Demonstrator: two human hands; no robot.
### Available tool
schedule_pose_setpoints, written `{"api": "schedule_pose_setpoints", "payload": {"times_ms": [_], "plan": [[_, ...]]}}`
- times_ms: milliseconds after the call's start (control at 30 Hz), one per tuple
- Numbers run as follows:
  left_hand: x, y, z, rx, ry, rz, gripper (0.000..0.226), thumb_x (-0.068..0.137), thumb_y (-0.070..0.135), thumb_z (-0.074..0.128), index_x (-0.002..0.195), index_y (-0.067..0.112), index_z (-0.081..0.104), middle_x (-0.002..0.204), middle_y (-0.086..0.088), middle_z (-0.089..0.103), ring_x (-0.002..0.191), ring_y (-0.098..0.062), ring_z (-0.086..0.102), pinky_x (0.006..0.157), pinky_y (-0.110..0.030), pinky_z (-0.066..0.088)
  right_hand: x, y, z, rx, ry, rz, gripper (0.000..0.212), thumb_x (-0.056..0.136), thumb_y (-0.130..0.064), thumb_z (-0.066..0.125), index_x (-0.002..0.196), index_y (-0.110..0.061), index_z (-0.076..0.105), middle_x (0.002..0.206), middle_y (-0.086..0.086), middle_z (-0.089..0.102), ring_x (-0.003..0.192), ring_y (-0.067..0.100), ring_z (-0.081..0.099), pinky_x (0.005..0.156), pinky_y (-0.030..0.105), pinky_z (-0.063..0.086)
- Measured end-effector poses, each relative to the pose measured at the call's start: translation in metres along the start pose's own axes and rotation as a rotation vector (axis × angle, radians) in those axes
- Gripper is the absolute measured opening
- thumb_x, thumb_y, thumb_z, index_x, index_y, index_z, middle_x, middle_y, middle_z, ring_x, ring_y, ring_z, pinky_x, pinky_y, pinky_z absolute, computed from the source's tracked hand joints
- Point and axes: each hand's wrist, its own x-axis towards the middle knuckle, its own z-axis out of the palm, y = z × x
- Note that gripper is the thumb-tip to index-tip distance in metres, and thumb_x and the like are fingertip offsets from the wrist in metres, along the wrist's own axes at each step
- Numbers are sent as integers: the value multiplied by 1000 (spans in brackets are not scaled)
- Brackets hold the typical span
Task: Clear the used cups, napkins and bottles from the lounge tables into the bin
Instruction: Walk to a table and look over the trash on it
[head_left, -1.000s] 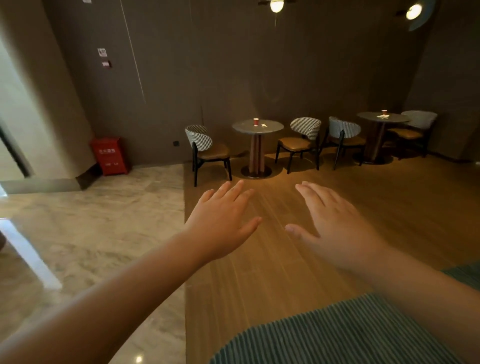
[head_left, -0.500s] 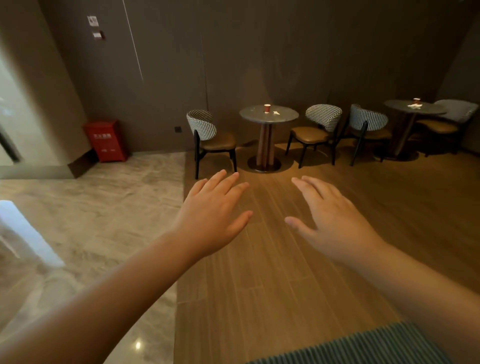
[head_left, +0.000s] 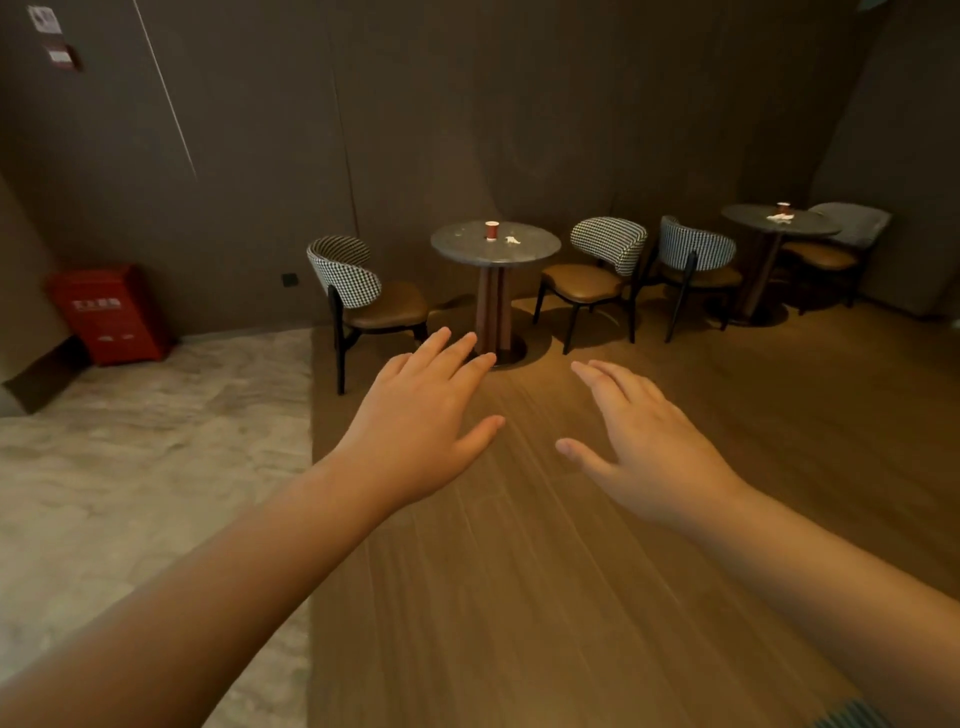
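Note:
A red paper cup (head_left: 491, 229) stands on the nearer round grey table (head_left: 467, 248), with a small crumpled napkin (head_left: 512, 240) just to its right. On a second round table (head_left: 748, 221) at the far right stand another red cup (head_left: 783, 208) and a white napkin (head_left: 779, 217). My left hand (head_left: 421, 421) and my right hand (head_left: 644, 441) are stretched out palm down over the wooden floor, fingers straight, holding nothing. Both hands are well short of the tables.
Houndstooth-backed chairs (head_left: 363, 291) (head_left: 597, 265) flank the nearer table; two more (head_left: 696, 260) (head_left: 836, 239) sit by the far one. A red box (head_left: 109, 314) stands against the left wall. Marble floor (head_left: 156, 441) lies left, wood flooring (head_left: 571, 571) ahead.
The tables and chairs have grown larger and shifted lower in view as I have come closer. Both hands stay spread and empty in front of me.

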Motion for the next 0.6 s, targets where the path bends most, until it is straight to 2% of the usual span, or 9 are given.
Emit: {"api": "schedule_pose_setpoints", "payload": {"times_ms": [267, 600], "plan": [[115, -74, 74, 0, -11, -33, 69, 90, 61, 29, 150, 28, 16, 158, 3, 13, 146, -17, 2, 116, -37, 10, 152, 45, 44, 19, -2, 28, 80, 90, -55, 49, 152, -26, 7, 158, -5, 11, 145, 13, 10, 115, 34, 19], [309, -168, 157, 9, -20, -76, 71, 91, 62, 32, 150, 31, 7, 159, 5, 5, 145, -13, -5, 115, -32, 2, 389, 106, 81, 48, 52, -12, 79, 89, -53, 51, 151, -25, 10, 158, -4, 13, 145, 14, 11, 115, 35, 20]]}}
